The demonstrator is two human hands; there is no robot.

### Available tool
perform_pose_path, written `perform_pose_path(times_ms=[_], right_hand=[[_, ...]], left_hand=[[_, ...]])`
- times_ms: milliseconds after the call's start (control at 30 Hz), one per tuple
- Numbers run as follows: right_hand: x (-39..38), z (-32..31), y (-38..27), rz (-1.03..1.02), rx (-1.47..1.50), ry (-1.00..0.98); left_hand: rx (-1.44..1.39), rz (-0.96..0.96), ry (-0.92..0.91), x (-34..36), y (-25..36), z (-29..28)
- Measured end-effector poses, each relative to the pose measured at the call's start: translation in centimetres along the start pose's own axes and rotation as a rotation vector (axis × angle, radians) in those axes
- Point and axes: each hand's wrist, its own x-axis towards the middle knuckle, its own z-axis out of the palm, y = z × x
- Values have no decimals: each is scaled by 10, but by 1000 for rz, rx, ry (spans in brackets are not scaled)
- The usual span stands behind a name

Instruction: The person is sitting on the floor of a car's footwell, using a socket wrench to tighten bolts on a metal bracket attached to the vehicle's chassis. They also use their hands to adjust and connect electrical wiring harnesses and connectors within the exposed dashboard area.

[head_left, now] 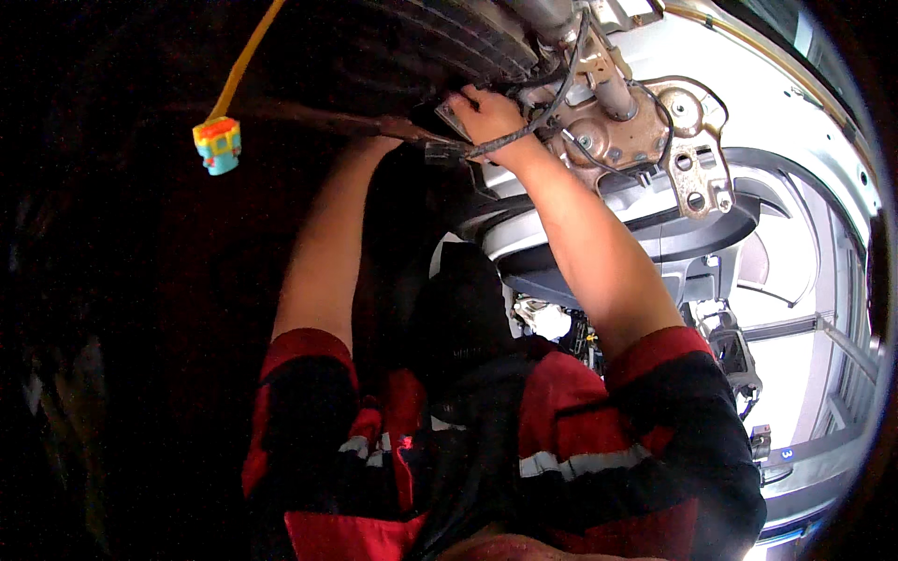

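Note:
Both my forearms reach up into the dark space at the top middle. My left hand [380, 146] shows only at the wrist; a dark bar [398, 128] and shadow hide its fingers. Further right, my right hand [486, 114] is closed, its fingers curled by a small flat greyish piece [450, 118] whose kind I cannot make out. Across my right wrist runs a dark wrapped wire harness [513, 137], which ends near a black connector [445, 152] between my hands.
A yellow cable [245, 61] hangs at the upper left with a yellow, orange and light blue connector [217, 146]. To the right of my right hand are a brownish metal bracket [613, 140] with a post and wires, and a perforated plate [697, 178]. Pale body panelling [795, 103] curves beyond.

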Motion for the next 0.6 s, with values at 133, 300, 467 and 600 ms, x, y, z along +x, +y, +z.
perform_pose_path(times_ms=[133, 300, 467, 600], right_hand=[[-2, -10, -9, 25, 56, -42], [3, -6, -3, 52, -57, -68], [0, -9, -6, 80, 33, -64], [-2, -11, -12, 5, 72, -37]], left_hand=[[122, 65, -119, -9, 20, 0], [33, 14, -81, 9, -4, 4], [129, 44, -167, 7, 10, 7], [52, -6, -169, 8, 3, 10]])
